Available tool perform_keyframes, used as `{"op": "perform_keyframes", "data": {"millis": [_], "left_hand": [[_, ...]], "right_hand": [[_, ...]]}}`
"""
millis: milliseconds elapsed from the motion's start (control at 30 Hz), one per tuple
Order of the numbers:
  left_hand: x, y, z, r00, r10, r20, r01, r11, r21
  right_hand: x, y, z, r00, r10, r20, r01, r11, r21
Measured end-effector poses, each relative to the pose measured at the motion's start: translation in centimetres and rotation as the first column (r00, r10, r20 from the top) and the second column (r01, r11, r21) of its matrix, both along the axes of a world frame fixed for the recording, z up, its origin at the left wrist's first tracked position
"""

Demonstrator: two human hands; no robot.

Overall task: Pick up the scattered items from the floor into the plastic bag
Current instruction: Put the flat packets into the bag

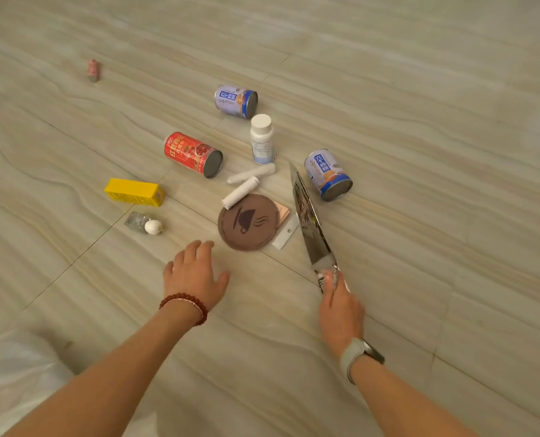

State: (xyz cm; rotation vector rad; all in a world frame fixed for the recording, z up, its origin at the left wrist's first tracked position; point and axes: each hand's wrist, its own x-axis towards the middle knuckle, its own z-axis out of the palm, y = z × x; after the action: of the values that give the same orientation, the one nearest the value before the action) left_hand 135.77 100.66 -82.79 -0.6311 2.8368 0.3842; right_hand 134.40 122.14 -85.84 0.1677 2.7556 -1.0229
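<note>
- Holding a flat shiny packet edge-on above the floor, the right hand has its fingers pinched on the packet's near end.
- The left hand hovers palm down, fingers spread and holding nothing, just short of a round brown mat printed with a steaming cup.
- The plastic bag shows pale at the lower left corner, well apart from the scattered things.
- Open floor lies to the right and far side of the cluster.
- A red can, two blue-and-white cans with Chinese characters, a white bottle, a yellow box and two white rolls lie close together.
- The small print cannot be read.
</note>
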Motion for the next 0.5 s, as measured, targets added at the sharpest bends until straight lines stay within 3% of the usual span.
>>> {"op": "perform_keyframes", "data": {"millis": [67,167,267,400,500], "left_hand": [[-2.6,0.5,-0.3,0.993,-0.115,-0.026,0.115,0.993,0.010],[-5.2,1.8,-2.0,0.955,-0.283,0.090,0.288,0.957,-0.044],[-6.4,2.6,-3.0,0.970,-0.229,0.085,0.232,0.973,-0.023],[-7.0,2.6,-1.9,0.959,-0.283,-0.006,0.274,0.935,-0.223],[-5.5,2.0,-1.1,0.948,-0.318,0.020,0.317,0.935,-0.157]], "right_hand": [[0.4,-0.5,-0.7,0.999,-0.030,-0.036,0.030,0.999,-0.016],[0.9,-0.9,-1.5,0.992,-0.034,-0.121,0.031,0.999,-0.024],[0.7,-1.0,-2.0,0.987,-0.036,-0.156,0.033,0.999,-0.024],[0.7,-1.4,-2.3,0.974,-0.070,-0.217,0.068,0.998,-0.019],[0.8,-1.4,-2.4,0.980,-0.076,-0.182,0.069,0.997,-0.044]]}}
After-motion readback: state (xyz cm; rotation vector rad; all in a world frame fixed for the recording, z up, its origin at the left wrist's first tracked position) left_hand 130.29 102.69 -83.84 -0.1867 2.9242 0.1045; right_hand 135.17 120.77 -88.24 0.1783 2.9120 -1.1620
